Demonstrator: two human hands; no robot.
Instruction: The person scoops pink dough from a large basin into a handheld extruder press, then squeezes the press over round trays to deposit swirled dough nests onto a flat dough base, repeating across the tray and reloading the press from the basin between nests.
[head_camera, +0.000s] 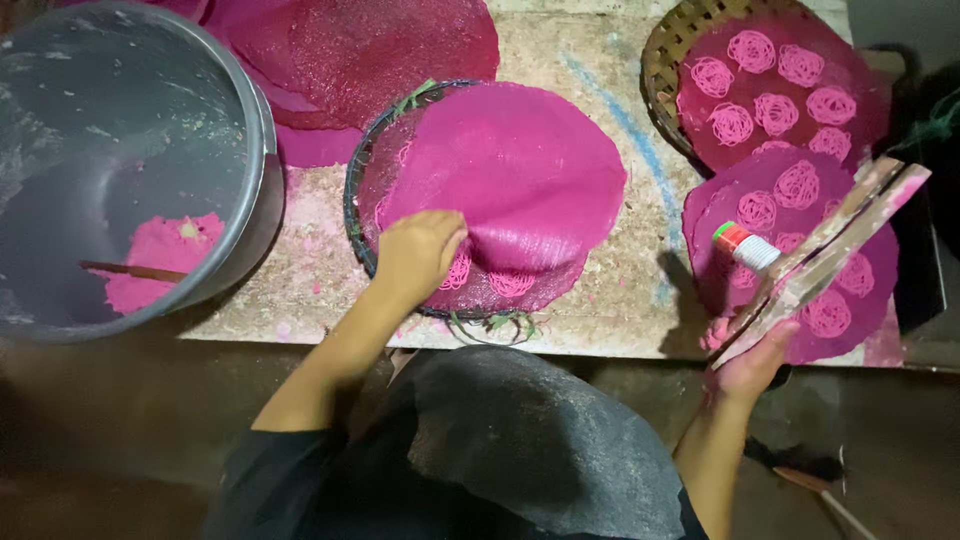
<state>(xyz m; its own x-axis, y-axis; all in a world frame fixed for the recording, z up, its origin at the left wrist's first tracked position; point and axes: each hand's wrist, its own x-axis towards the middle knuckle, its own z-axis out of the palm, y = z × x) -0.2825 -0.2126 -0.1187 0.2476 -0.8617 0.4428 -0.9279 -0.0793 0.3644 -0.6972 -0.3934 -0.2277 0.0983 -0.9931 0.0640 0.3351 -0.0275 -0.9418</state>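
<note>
Pinching the near edge of a pink cloth (520, 170), the left hand (418, 255) has its grip closed on the fabric, fingers curled over it and knuckles up. The cloth lies spread over a round woven tray (352, 190) at the middle of the table (610, 290), and covers most of it. Under the raised edge, just beside the fingers, a few pink noodle coils (458, 272) show on the tray.

To the right, the right hand (752, 368) holds a flat wooden press (830, 255) by its lower end, grip closed around it, the press tilted up and away over the table's right side. A small white cylinder with a red and green end (745, 245) sticks out from the press on its left face.

Beneath the press lies another pink sheet (770, 200) carrying round noodle coils. Behind it a woven basket (662, 60) holds a further pink sheet with more coils in rows.

At the left a big grey tub (258, 120) stands on the table, with a lump of pink dough (160, 262) in its bottom and a thin stick (130, 270) lying across the dough. More pink cloths (380, 40) are piled at the far edge of the table, behind the tray. The person's dark lap (520, 450) fills the bottom of the view.
</note>
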